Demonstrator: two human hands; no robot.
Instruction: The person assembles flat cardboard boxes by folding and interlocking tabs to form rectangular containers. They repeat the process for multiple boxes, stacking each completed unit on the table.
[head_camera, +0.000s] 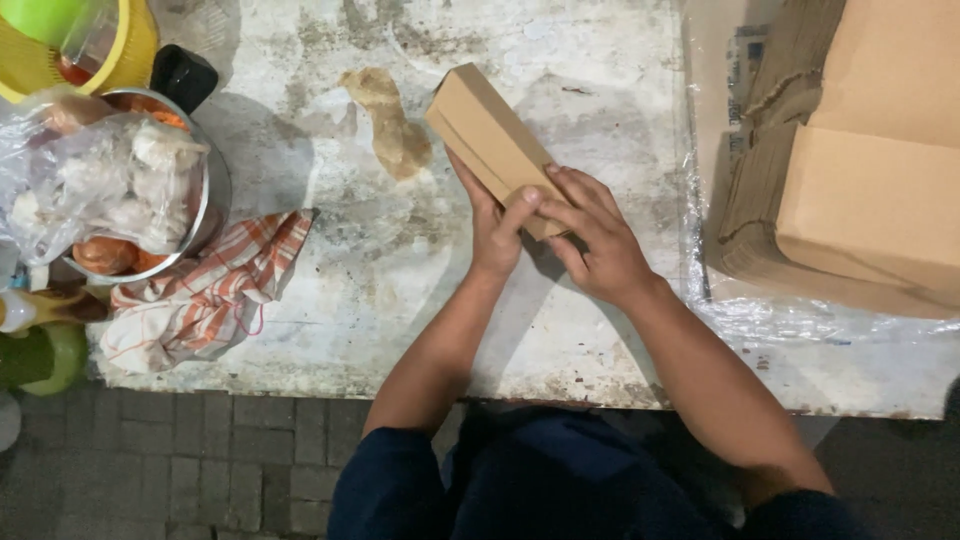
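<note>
brown cardboard box (487, 135) | long axis upper-left to lower-right | left hand (492, 232), right hand (600, 243) fingers gripping its near end

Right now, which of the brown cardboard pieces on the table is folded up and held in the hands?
The small brown box at the table's middle, gripped by the left hand and right hand. The other cardboard lies stacked at the right edge, untouched.
</note>
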